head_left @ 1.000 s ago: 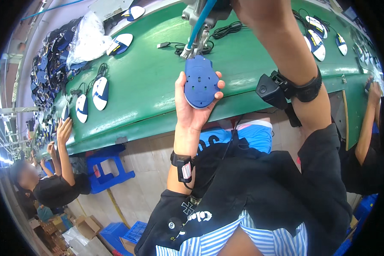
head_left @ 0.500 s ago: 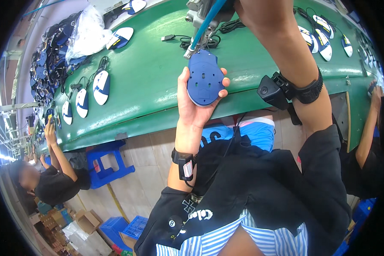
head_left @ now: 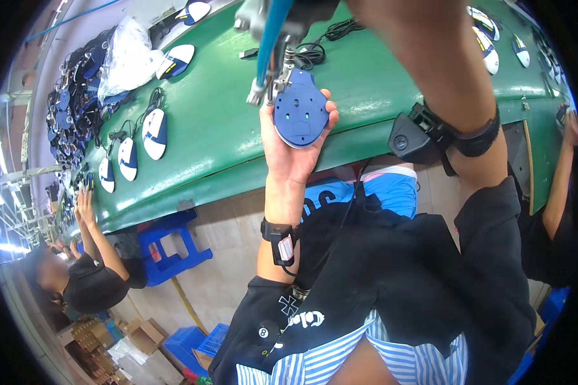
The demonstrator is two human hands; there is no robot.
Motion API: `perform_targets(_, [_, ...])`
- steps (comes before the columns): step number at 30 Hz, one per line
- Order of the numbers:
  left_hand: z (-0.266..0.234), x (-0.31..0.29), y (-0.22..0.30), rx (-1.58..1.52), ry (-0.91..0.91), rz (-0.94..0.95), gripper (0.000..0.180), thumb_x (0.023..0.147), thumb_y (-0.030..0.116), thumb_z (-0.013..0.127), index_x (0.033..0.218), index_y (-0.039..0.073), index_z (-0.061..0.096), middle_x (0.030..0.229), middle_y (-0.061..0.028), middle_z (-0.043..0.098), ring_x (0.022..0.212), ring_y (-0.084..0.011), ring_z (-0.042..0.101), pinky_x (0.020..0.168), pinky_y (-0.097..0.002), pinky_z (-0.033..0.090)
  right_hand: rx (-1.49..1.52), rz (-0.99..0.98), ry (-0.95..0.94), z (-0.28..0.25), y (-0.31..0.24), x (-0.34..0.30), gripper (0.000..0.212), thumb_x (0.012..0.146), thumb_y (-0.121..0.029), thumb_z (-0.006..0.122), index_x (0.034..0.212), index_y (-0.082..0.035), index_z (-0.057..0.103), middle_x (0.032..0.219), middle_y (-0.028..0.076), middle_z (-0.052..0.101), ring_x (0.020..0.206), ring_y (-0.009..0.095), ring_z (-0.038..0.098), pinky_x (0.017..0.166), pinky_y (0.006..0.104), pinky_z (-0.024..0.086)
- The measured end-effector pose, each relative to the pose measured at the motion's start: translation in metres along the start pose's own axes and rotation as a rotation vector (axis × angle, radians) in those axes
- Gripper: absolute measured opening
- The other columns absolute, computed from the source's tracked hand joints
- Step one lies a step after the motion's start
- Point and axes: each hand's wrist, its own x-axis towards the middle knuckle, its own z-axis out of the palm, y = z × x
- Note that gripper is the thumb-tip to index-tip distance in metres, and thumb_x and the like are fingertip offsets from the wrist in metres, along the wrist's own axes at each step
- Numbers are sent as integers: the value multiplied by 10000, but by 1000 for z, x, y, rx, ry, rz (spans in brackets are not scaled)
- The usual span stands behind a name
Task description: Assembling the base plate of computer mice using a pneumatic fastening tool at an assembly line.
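Note:
My left hand (head_left: 289, 154) is closed around a computer mouse (head_left: 300, 114), palm up, with the thumb on one side and fingertips on the other. The mouse lies underside up, showing a blue base with small holes and a whitish rim. Over its upper left end stands a metal driver-like tool (head_left: 279, 38) with a bright blue hose or rod; whether its tip touches the mouse I cannot tell. My right hand (head_left: 392, 16) is cut off by the upper edge near this tool, and its fingers are out of sight.
Several white-and-blue mice (head_left: 155, 133) with cables lie on the green bench (head_left: 218, 109), to both sides. A heap of dark parts (head_left: 77, 102) and a clear plastic bag (head_left: 128, 54) sit at left. Co-workers (head_left: 90, 282) are at both sides; a blue stool (head_left: 173, 247) stands below the bench.
The tool has shifted left and now overlaps the mouse's upper left end. My left hand and the mouse sit slightly higher and further left in view. The right forearm has moved up.

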Motion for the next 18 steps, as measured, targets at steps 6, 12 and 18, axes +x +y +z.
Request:
perform_targets(6, [-5,0,0,-84,-85,-19,629,1022,480,334,1362,-35,457,1249,-253,519,1048,-352,546,868,-430,528,2,63,36,12,12,-16,168,942,-207,662,882,-52,643,631,5,556,498,88,519,466,248,401])
perform_targets(12, [-5,0,1,-53,-44,-5,641,1020,479,317,1301,-72,485,1197,-247,530,1049,-353,542,839,-428,518,4,94,34,23,16,-26,170,939,-209,665,877,-52,639,629,5,556,496,91,519,464,249,401])
perform_targets(18, [-7,-2,-4,-121,-78,-11,596,1032,448,283,1279,-42,515,1171,-255,570,1029,-388,573,843,-461,519,-16,127,50,26,20,-36,173,936,-211,669,872,-53,635,628,5,556,494,93,519,463,250,402])
